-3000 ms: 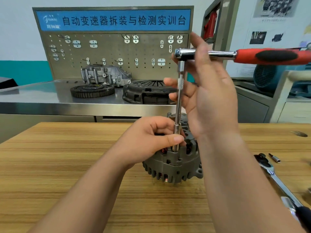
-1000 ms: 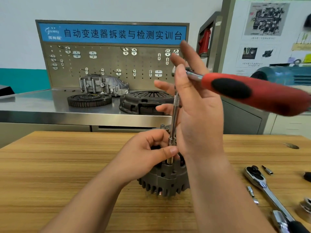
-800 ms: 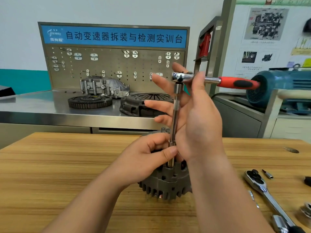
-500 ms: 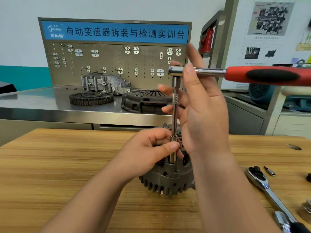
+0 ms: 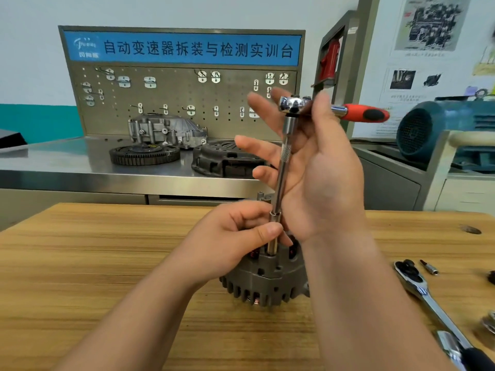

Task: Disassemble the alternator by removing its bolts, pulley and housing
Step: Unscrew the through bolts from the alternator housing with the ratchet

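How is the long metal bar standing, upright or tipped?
Nearly upright: the bar rises from the alternator to the wrench, its foot pinched by the left hand.

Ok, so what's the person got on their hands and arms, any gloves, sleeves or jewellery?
Nothing that shows. The left hand and the right hand have no gloves, and no ring, watch or wristband is visible. The forearms are uncovered too, with no sleeve in view down to the bottom edge of the picture.

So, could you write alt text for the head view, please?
A person's left hand pinches a socket extension standing on an alternator on a wooden table, while the right hand, fingers spread, steadies the red-handled ratchet on top.
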